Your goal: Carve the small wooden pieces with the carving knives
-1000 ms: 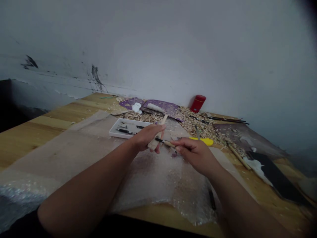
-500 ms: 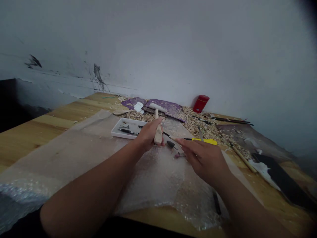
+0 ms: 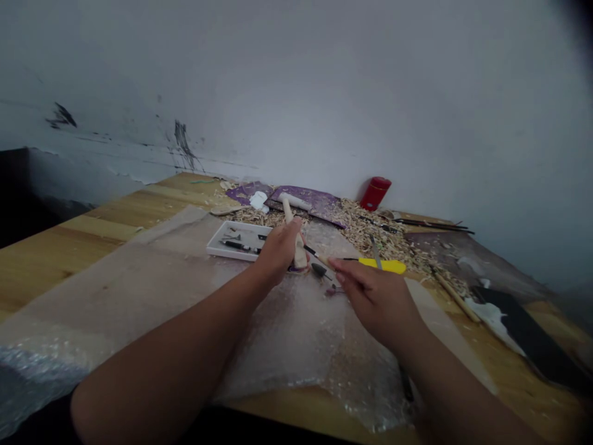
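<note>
Over a sheet of clear bubble wrap, laid as a protective layer, a pale wooden carving blank is gripped upright in the closed left hand, steadied for cutting. A slim wood-handled carving knife is pinched in the right hand, angled toward the blank. Beyond, small tools are kept within reach in a white plastic tray, and pale wood shavings lie heaped farther back.

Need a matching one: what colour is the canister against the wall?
The canister is red, seen best in the head view.
</note>
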`<state>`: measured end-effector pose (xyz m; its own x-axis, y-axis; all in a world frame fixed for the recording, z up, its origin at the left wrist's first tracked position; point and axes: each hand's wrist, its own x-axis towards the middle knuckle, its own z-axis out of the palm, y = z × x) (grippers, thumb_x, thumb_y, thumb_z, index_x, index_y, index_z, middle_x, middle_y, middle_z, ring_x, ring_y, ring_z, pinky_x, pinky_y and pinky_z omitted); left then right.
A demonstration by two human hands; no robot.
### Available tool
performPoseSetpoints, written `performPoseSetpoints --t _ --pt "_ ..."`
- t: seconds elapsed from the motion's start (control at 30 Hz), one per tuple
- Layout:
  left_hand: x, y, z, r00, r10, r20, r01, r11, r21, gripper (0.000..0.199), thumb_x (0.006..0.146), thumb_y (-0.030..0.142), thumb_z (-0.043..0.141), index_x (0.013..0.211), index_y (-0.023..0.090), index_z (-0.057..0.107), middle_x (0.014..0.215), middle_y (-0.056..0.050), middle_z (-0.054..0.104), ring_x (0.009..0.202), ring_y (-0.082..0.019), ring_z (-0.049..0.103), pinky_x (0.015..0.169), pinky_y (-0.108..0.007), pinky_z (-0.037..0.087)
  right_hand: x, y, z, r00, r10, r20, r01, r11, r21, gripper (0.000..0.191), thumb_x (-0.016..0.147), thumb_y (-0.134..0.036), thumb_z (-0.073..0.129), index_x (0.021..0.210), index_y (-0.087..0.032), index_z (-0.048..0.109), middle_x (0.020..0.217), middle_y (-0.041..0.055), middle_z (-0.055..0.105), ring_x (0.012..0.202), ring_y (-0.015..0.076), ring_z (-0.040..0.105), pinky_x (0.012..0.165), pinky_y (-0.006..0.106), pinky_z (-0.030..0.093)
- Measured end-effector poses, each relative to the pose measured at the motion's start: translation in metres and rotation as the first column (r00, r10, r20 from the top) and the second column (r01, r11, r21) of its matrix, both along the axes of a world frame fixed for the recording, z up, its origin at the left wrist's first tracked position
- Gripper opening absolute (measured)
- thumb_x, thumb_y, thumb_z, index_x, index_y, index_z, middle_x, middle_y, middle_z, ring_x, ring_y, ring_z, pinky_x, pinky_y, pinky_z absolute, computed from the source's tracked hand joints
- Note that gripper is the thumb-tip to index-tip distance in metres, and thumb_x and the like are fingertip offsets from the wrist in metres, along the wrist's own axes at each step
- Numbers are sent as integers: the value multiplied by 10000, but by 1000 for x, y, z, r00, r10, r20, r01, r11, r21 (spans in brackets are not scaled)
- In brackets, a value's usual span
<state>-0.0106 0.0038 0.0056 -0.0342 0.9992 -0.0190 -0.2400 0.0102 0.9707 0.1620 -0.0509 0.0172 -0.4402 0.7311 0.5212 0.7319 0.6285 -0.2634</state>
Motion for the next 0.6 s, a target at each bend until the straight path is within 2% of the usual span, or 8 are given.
performPoseSetpoints --t 0.27,0.47,0.6 --pt "0 -1 -1 997 62 -53 -56 991 119 386 770 513 410 600 170 462 381 29 446 318 -103 457 344 -205 351 -3 -1 -1 1000 3 -15 -3 1000 -22 279 833 -204 432 1063 -229 588 965 22 679 797 155 641 689 267 496" --pt "4 -3 -5 995 66 74 -77 986 148 355 751 501 453 620 171 445 433 48 425 335 -93 453 358 -216 395 -10 -5 -1 997 -26 -71 22 998 -60 278 827 -188 428 1057 -222 579 947 22 678 763 150 639 649 260 489" --pt "3 -3 -6 995 68 74 -79 984 159 362 761 506 428 618 174 444 417 44 431 327 -112 460 356 -249 420 -15 -7 -3 992 -45 -116 36 996 -78 260 830 -194 426 1035 -221 585 898 14 683 741 149 636 616 254 478"
